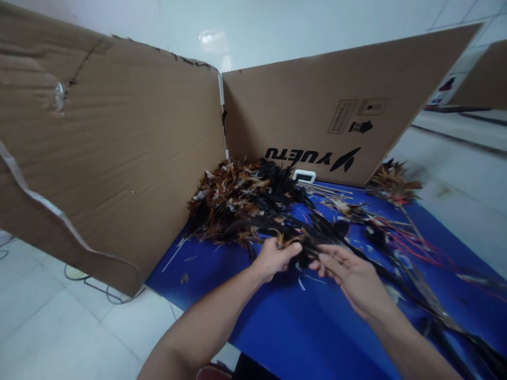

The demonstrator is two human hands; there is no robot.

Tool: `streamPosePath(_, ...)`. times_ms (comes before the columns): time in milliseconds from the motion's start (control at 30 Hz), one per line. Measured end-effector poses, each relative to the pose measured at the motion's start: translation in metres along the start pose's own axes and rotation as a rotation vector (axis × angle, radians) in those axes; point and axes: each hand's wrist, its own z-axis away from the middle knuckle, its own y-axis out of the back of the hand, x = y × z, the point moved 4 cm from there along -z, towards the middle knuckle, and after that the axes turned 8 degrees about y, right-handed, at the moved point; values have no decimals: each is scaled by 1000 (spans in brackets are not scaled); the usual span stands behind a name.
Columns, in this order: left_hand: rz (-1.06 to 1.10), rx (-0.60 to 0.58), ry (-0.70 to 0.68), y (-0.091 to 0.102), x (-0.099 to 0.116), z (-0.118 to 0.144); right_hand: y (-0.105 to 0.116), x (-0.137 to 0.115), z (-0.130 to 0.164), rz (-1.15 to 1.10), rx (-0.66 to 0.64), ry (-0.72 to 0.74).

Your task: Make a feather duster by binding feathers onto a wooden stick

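Low over the blue tabletop [261, 311], my left hand [275, 258] is closed around a small bunch of dark and brown feathers [303, 247]. To its right, my right hand [352, 272] has its fingers pinched together at the other end of the same bunch. Exactly what its fingertips grip is partly hidden and blurred. Just beyond my left hand lies a large heap of brown and black feathers [229, 195]. Long black feathers [325, 224] spread out past my right hand.
Two cardboard panels [158, 121] [293, 111] meet behind the heap. A white frame-shaped object [304, 173] stands near thin sticks [332, 190]. Red strings [420, 247] lie on the right. A feather bundle on a stick [396, 184] rests at the far right edge.
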Motion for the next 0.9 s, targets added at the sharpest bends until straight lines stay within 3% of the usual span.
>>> streamPosePath(133,37,42,21,2,-3,-1,-14,8,8,152,-85,-27)
streamPosePath(500,42,86,17,8,-2,-5,-8,13,7,335,-98,-11)
streamPosePath(767,56,60,-8,6,-2,-5,-7,6,11,784,-63,489)
streamPosePath(900,56,84,-20,7,0,-5,-4,9,11,860,-84,565)
